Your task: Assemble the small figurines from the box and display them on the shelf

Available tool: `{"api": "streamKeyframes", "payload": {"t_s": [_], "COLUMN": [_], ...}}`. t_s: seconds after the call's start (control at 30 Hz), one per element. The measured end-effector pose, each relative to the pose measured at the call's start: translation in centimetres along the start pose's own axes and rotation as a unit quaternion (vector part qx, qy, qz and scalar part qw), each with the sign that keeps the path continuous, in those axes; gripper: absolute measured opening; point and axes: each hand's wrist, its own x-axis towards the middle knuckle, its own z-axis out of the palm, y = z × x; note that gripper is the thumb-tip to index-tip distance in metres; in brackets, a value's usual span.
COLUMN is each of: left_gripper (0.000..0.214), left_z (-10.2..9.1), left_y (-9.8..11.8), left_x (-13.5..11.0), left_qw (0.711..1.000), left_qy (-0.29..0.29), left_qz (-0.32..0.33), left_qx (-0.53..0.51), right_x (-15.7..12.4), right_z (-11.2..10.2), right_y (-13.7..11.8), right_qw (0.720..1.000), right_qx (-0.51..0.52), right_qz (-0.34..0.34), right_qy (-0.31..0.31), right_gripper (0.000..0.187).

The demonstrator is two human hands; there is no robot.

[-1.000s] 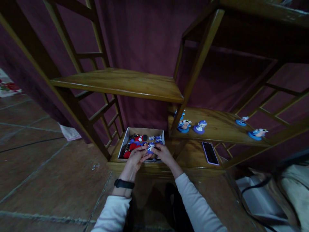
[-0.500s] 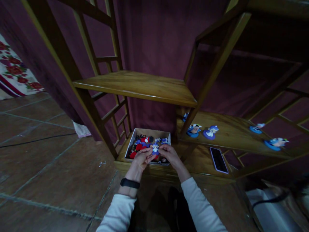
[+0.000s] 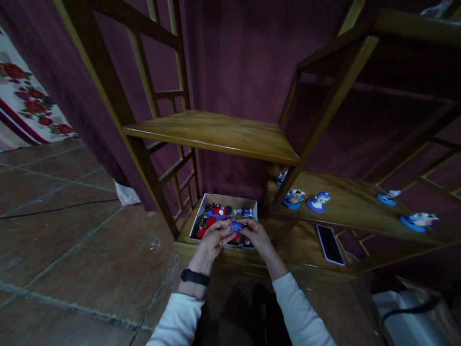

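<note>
Reaching forward out of two pale sleeves, the left hand and the right hand meet over the near edge of a cardboard box. A black wristband circles the left wrist. Between the hands sits a small blue figurine, held just above the box's contents. The left fingers pinch it from one side and the right fingers pinch it from the other, the tips of both closed on it.

The box stands on the lowest board of a wooden rack, close to the tiled floor, and is filled with a jumble of small red, blue and black pieces. To the right on the same board lies a phone, dark screen up, well apart from the box.

Beyond the phone, a middle shelf carries more figurines on blue bases: two side by side near the slanted post, one partly hidden behind that post, and two more far to the right. Higher and to the left runs an upper shelf. A dark red curtain hangs behind the rack, and a floral cloth shows at the far left
</note>
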Motion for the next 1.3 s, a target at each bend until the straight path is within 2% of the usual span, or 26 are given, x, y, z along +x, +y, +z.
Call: {"api": "streamKeyframes", "payload": {"t_s": [0.1,0.23,0.47,0.63,0.73,0.83,0.97,1.07,1.17,1.3], "left_gripper": [0.015,0.021,0.037,0.032,0.032,0.032,0.032,0.031,0.027,0.014], "left_z": [-0.1,0.1,0.5,0.7,0.9,1.3,1.5,1.4,1.0,0.5], "left_y": [0.5,1.2,1.9,2.0,1.9,1.8,1.9,2.0,2.0,1.6], "left_x": [-0.3,-0.7,-1.0,-1.1,-1.3,-1.4,-1.5,-1.4,-1.1,-0.7], "left_qw": [0.998,0.994,0.995,0.994,0.994,0.993,0.991,0.992,0.995,0.998], "left_qy": [-0.051,-0.096,-0.095,-0.092,-0.083,-0.065,-0.05,-0.041,-0.019,0.036], "left_qz": [0.035,0.044,0.044,0.053,0.066,0.095,0.125,0.121,0.097,0.047], "left_qx": [-0.001,0.006,-0.001,0.003,0.004,-0.002,0.0,0.0,-0.007,-0.015], "right_x": [0.2,0.4,0.5,0.4,0.2,-0.2,-0.8,-0.9,-0.5,0.7], "right_z": [0.0,0.0,0.3,0.8,1.0,1.2,1.0,0.8,1.0,1.7], "right_y": [-0.5,-0.9,-1.3,-2.0,-2.1,-1.9,-1.9,-2.0,-1.7,-0.5], "right_qw": [0.999,0.997,0.996,0.996,0.994,0.982,0.938,0.916,0.922,0.956], "right_qx": [0.023,0.036,0.027,0.007,-0.023,-0.111,-0.274,-0.328,-0.321,-0.234], "right_qz": [-0.039,-0.063,-0.08,-0.086,-0.109,-0.149,-0.206,-0.226,-0.215,-0.168], "right_qy": [-0.011,-0.032,-0.041,-0.016,0.0,0.035,0.059,0.047,0.034,0.055], "right_gripper": [0.02,0.016,0.018,0.015,0.012,0.017,0.031,0.033,0.031,0.02]}}
